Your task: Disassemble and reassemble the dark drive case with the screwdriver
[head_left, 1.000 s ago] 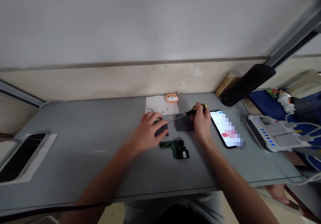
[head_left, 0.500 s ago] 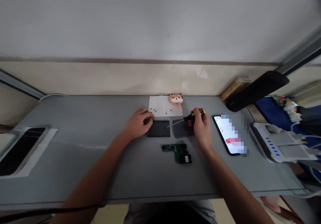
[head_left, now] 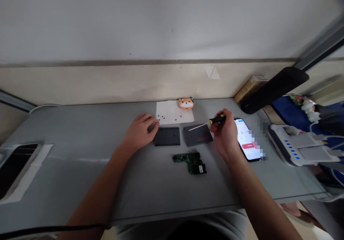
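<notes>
My right hand (head_left: 226, 134) is closed round the black and yellow handle of a screwdriver (head_left: 200, 126). Its thin shaft points left, with the tip over a dark flat cover (head_left: 197, 136) that has a reddish mark. To the left lies another black flat panel (head_left: 167, 136) with a small dark spot near its right side. My left hand (head_left: 142, 132) rests by that panel's upper left corner, fingers curled and tips together; what they hold, if anything, is too small to make out. Several tiny dark screws (head_left: 162, 116) lie on a white paper (head_left: 168, 107). A green circuit board (head_left: 191, 161) lies nearer me.
An orange animal-face case (head_left: 186, 104) sits on the paper's back corner. To the right are a lit phone (head_left: 248, 145), a white power strip (head_left: 292, 147), a black cylinder (head_left: 274, 91) and a book (head_left: 249, 87). A dark-screened device (head_left: 17, 168) lies far left.
My right hand has moved right with the screwdriver, its tip leaving the left panel and uncovering the right cover. My left hand has shifted slightly left off the panel. The view has tilted a little.
</notes>
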Available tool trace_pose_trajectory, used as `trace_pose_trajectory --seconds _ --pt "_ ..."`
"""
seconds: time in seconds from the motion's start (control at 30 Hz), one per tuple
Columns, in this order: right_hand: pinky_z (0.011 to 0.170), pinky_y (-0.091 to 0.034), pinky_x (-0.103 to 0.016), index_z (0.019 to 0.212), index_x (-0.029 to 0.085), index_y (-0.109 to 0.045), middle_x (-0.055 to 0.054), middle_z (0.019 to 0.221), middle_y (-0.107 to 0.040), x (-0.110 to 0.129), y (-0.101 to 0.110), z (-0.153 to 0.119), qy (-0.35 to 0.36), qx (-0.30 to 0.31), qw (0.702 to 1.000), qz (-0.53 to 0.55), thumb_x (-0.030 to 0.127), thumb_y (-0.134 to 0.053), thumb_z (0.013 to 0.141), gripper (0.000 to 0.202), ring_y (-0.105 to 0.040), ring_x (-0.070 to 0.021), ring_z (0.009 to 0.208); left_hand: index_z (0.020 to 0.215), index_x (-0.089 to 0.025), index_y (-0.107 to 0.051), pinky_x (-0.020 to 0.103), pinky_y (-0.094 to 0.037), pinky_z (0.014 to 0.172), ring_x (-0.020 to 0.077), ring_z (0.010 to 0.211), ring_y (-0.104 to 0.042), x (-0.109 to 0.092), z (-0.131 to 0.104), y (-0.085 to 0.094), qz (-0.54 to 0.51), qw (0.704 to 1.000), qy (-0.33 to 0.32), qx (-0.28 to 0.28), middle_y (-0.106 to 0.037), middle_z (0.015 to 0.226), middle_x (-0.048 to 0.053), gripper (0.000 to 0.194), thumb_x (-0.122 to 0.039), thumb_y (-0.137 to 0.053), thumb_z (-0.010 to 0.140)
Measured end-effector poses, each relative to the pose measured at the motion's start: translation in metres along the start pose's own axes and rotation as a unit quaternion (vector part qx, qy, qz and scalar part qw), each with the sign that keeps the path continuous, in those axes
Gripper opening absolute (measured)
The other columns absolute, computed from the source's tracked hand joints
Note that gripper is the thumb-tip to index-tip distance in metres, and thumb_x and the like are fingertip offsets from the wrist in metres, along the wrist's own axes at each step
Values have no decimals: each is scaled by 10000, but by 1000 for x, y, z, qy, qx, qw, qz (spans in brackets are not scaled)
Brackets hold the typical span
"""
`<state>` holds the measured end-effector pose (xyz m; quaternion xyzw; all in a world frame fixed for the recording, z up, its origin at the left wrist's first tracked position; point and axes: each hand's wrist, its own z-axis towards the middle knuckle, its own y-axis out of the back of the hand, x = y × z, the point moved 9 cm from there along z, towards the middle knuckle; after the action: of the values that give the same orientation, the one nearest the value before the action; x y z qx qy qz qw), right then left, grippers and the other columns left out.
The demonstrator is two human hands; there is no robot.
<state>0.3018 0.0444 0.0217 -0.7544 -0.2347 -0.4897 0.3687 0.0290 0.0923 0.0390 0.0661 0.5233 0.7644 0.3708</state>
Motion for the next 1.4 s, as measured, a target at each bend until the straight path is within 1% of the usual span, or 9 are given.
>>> trace_pose_trajectory --seconds 0.1,0.2,0.4,0.53,0.7,0.93,1.17,1.3,1.4 --pt "403 -299 -204 716 231 -484 76 599 -433 -3 -3 1 -22 24 999 22 403 -661 775 254 -381 -63 451 819 -221 -657 382 -525 832 216 835 -633 -8 0 13 20 999 -10 -35 -683 821 54 256 -243 -464 986" --pt "398 -288 -211 722 234 -480 76 587 -419 -9 -3 -3 -32 17 999 20 386 -624 811 228 -365 -68 441 798 -215 -663 366 -499 798 198 787 -626 -35 0 15 29 998 -42 -22 -666 760 38 255 -199 -473 967" --pt "418 -305 -216 716 249 -425 94 567 -367 14 17 -10 81 -86 993 20 446 -564 832 268 -345 -71 426 919 -200 -722 349 -452 794 190 813 -606 -116 -20 -22 -35 977 -189 94 -678 832 49 251 -281 -502 1008" --pt "419 -295 -214 706 241 -447 85 588 -406 20 18 -5 88 -81 993 1 450 -575 810 266 -380 -67 444 1019 -207 -714 342 -434 778 191 823 -618 -139 -32 -40 -56 964 -237 104 -671 867 48 246 -353 -515 1024" --pt "404 -278 -213 692 218 -533 78 595 -436 -5 -1 -4 9 -14 999 -44 424 -647 740 239 -361 -58 447 1025 -195 -690 336 -433 777 190 811 -628 -141 -33 -42 -74 961 -250 98 -673 834 31 163 -251 -540 993" --pt "482 -404 -233 786 238 -546 75 600 -450 -15 -14 -15 62 31 985 -159 589 -611 825 359 -443 -100 510 1010 -217 -700 351 -459 832 214 881 -636 -118 -26 -37 -27 968 -212 131 -691 880 46 165 -227 -536 992" --pt "482 -380 -214 815 251 -516 67 616 -465 -11 -25 -20 124 86 966 -210 616 -589 885 379 -460 -100 534 1026 -210 -720 346 -467 803 203 847 -631 -112 -22 -35 -36 970 -212 114 -695 859 35 199 -261 -528 1021" --pt "470 -401 -211 838 253 -502 62 633 -464 -12 -28 -18 131 117 958 -228 650 -550 903 405 -475 -107 554 931 -192 -717 316 -477 767 176 778 -626 -104 -15 -13 -22 975 -213 54 -685 790 25 279 -244 -470 1051" --pt "454 -407 -213 853 253 -505 60 634 -474 -13 -28 -17 132 124 956 -232 676 -543 899 427 -487 -112 552 910 -177 -705 307 -488 754 168 736 -632 -82 -7 6 5 986 -166 23 -689 760 25 305 -214 -439 1054"
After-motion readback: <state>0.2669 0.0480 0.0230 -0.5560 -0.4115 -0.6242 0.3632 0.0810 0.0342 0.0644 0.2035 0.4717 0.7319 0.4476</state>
